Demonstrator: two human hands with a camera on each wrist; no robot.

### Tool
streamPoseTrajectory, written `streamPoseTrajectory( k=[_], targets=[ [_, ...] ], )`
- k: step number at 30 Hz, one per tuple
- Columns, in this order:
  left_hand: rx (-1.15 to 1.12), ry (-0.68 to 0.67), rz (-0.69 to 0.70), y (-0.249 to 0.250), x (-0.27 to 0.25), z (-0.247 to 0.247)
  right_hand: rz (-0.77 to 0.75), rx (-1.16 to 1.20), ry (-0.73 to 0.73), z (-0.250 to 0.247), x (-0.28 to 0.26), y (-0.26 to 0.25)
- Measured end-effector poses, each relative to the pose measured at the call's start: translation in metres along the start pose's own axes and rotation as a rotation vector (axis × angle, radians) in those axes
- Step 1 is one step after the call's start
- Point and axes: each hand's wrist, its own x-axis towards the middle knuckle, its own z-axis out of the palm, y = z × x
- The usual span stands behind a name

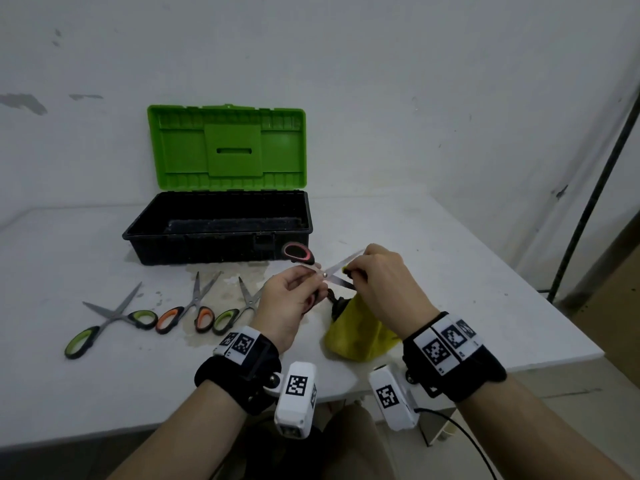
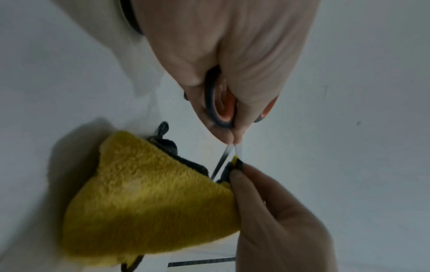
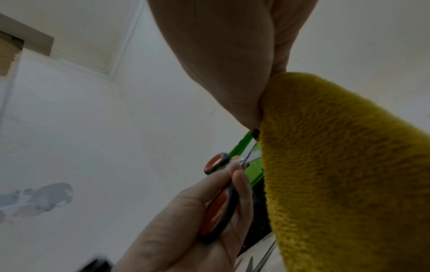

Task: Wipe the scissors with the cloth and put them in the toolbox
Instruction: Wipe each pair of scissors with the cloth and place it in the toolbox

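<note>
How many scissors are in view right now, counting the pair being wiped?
4. One pair in the left hand, cloth in the right hand. Three on the table: far-left green, orange, green. None visible in the toolbox.

No words, brand names or numbers can be read anywhere. The only signs are black-and-white square coded markers (image 1: 437,352) on the black wrist straps (image 1: 460,372) and the white wrist-camera housings (image 1: 296,398).
</note>
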Motion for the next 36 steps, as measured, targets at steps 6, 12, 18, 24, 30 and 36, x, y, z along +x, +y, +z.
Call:
streamPoseTrajectory(
  k=[6,12,18,24,30,36],
  targets=[
    [0.014,-0.065,-0.021,0.006,0.005,-0.002,-0.044,0.073,-0.022,0.005,-0.006,-0.005],
    [0.188,-0.1,-0.051,0.009,0.005,-0.001,-0.042,0.113,-0.006,0.008,-0.003,-0.001],
    [0.325,-0.173,-0.026,0.012,0.007,-0.003,-0.035,0.123,0.012,0.011,-0.003,0.002],
    [0.323,-0.215,-0.108,0.018,0.008,-0.005,-0.034,0.157,0.051,0.008,-0.003,0.009],
    [0.446,-0.075,-0.025,0.023,0.015,-0.011,0.084,0.212,0.093,-0.001,-0.005,0.024],
    [0.479,-0.114,-0.041,0.026,0.017,-0.009,0.155,0.407,0.058,0.001,-0.005,0.034]
  ],
)
